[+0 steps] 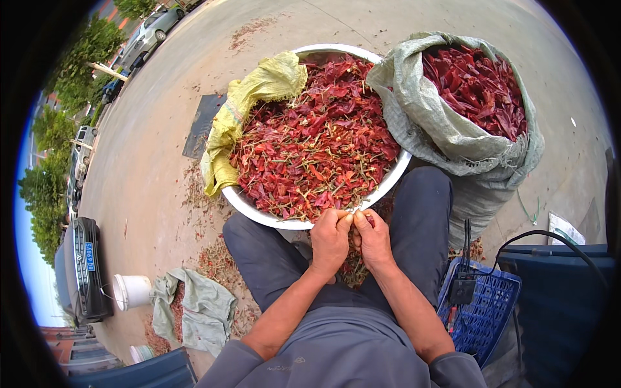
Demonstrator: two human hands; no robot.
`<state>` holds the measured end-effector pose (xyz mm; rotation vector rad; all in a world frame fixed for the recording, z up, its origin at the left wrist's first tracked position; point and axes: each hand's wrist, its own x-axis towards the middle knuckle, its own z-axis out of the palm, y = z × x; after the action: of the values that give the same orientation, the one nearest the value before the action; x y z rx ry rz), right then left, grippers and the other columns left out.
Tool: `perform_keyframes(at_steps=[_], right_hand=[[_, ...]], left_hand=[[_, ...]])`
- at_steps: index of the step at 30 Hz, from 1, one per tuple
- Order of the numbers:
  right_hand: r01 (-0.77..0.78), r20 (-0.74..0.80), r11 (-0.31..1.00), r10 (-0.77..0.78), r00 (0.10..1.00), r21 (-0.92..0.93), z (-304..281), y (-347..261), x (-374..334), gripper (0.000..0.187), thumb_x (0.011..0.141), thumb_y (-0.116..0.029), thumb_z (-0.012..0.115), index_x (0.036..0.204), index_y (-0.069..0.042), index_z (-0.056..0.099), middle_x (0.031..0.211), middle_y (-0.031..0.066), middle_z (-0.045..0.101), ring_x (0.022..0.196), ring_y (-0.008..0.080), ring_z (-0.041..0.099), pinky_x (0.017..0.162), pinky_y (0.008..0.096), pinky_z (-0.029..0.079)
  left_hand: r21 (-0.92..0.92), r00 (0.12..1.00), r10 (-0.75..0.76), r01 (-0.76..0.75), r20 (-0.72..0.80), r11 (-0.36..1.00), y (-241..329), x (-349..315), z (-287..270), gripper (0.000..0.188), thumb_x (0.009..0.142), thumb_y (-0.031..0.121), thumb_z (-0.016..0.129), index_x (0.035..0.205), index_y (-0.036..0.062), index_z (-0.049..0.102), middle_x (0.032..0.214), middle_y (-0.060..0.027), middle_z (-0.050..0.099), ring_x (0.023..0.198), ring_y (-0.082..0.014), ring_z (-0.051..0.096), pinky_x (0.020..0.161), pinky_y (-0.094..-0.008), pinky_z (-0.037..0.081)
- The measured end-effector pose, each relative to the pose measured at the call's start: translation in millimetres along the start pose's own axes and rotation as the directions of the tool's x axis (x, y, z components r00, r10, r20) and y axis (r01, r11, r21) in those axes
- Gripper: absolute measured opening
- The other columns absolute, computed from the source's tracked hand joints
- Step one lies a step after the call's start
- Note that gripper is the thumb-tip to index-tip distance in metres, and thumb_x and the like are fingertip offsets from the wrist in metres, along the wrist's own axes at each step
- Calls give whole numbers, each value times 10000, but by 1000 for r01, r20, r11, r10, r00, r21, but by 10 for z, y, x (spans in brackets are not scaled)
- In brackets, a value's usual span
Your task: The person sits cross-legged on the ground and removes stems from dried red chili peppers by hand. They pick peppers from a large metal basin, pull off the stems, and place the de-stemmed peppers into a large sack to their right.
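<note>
Both hands meet at the near rim of a wide white basin (pixel 253 212) heaped with dried red chili peppers (pixel 317 139) and pale stems. My left hand (pixel 328 240) is closed in a pinch, its fingertips almost touching the other hand's; whatever it grips is hidden. A bit of dark red dried chili pepper (pixel 370 220) shows at the fingers of my right hand (pixel 374 242), which is closed around it. A yellow woven sack (pixel 255 97) drapes over the basin's left rim.
At the right stands an open grey woven sack (pixel 446 139) full of red chili pieces. Below it sits a blue plastic crate (pixel 488 310) with a black device (pixel 462 289). To the left are a white bucket (pixel 132 291), a pale green sack (pixel 207 313) and parked cars. Scraps litter the ground.
</note>
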<state>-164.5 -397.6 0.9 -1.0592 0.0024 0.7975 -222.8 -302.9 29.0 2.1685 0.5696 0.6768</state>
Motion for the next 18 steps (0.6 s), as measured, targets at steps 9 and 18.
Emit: perform_keyframes(at_steps=[9, 18], right_hand=[[289, 121, 924, -266, 956, -250, -10, -181, -106, 225, 1002, -225, 597, 949, -8, 623, 705, 14, 635, 557, 50, 517, 493, 202, 397], [17, 260, 999, -26, 965, 38, -23, -165, -98, 228, 1011, -247, 574, 997, -21, 595, 706, 39, 637, 514, 44, 513, 447, 181, 371]], left_hand=[[-720, 742, -406, 650, 533, 243, -18, 26, -49, 160, 1009, 165, 579, 961, 16, 612, 764, -14, 578, 640, -100, 510, 604, -252, 455], [-741, 699, -411, 667, 585, 80, 14, -55, -203, 161, 1018, 195, 570, 1009, 36, 590, 800, -9, 575, 651, -91, 506, 598, -255, 455]])
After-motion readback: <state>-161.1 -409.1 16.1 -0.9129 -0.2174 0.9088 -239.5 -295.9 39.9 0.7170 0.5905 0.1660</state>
